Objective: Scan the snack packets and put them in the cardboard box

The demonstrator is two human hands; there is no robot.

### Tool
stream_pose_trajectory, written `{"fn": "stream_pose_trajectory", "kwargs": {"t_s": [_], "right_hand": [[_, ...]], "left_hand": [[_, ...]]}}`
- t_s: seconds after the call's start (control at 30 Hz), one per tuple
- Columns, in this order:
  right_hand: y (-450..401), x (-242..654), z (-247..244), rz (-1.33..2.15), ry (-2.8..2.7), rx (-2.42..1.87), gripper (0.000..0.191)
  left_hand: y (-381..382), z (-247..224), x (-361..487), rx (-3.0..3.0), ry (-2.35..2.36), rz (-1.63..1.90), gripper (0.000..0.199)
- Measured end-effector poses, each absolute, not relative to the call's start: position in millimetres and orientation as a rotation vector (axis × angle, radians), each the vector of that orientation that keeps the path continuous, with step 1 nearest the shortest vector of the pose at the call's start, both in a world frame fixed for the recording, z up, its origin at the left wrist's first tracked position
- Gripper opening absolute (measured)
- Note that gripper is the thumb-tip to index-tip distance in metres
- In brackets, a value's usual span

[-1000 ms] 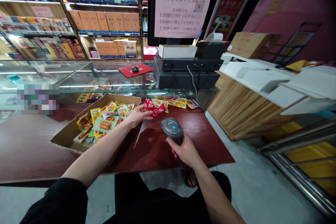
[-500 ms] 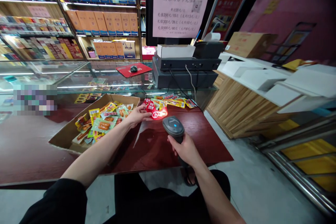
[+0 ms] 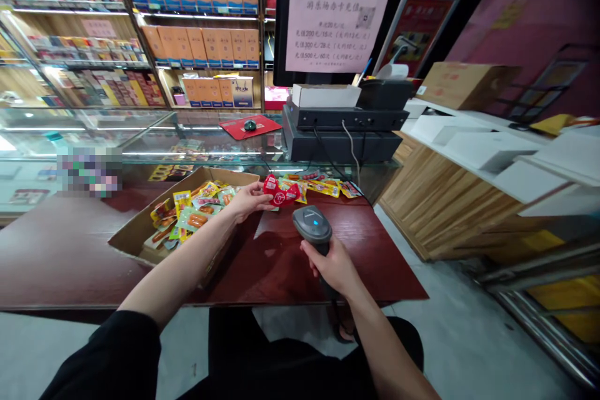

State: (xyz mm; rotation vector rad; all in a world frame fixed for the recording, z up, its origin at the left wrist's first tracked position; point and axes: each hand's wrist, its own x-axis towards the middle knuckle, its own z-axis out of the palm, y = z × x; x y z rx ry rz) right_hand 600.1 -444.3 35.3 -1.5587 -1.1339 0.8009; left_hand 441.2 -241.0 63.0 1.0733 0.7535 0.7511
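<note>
Fingers of the left hand (image 3: pixel 248 201) pinch the red snack packet (image 3: pixel 280 195)'s left end; it stretches right, beyond the barcode scanner (image 3: pixel 312 224) the right hand (image 3: pixel 338 267) holds.

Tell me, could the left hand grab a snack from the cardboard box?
Probably not easily: the left hand is holding a red packet. But the cardboard box is open and close by.

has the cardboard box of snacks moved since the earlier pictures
No. The cardboard box keeps its place relative to the glass case behind it; both shift together in the picture because the camera view moved.
</note>
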Motion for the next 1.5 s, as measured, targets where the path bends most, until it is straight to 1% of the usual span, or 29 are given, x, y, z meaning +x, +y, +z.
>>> {"fn": "stream_pose_trajectory", "kwargs": {"t_s": [0.1,0.3,0.37,0.43,0.57,0.7,0.83,0.93,1.03,1.1,1.2,1.33,1.5], "right_hand": [[-431,593,36,0.861,-1.151,-1.501,0.035],[-407,568,37,0.971,-1.226,-1.427,0.035],[-404,560,38,1.003,-1.245,-1.416,0.033],[-403,556,38,1.027,-1.252,-1.407,0.032],[-407,566,36,1.011,-1.226,-1.403,0.032],[-418,594,34,0.928,-1.176,-1.478,0.034],[-434,622,35,0.830,-1.072,-1.587,0.033],[-443,640,35,0.768,-1.018,-1.640,0.032],[-451,655,34,0.727,-0.987,-1.669,0.032],[-456,663,34,0.685,-0.977,-1.687,0.031],[-463,672,36,0.645,-0.957,-1.722,0.029],[-468,678,38,0.646,-0.924,-1.732,0.028],[-469,679,33,0.658,-0.924,-1.709,0.028]], "left_hand": [[-230,81,406,1.091,0.777,0.868,0.035],[-223,115,292,1.140,0.990,1.074,0.041],[-227,122,272,1.131,1.033,1.143,0.042],[-230,124,269,1.132,1.047,1.153,0.042],[-227,117,309,1.186,1.021,1.009,0.044],[-216,99,380,1.273,0.906,0.850,0.049],[-204,77,458,1.394,0.843,0.714,0.047],[-193,59,509,1.663,0.922,0.605,0.044],[-183,41,546,2.107,1.037,0.471,0.037],[-180,33,564,2.412,1.077,0.387,0.034],[-181,26,582,2.759,1.188,0.284,0.042],[-182,18,595,2.916,1.365,0.105,0.053],[-181,4,591,3.058,1.034,0.160,0.045]]}}
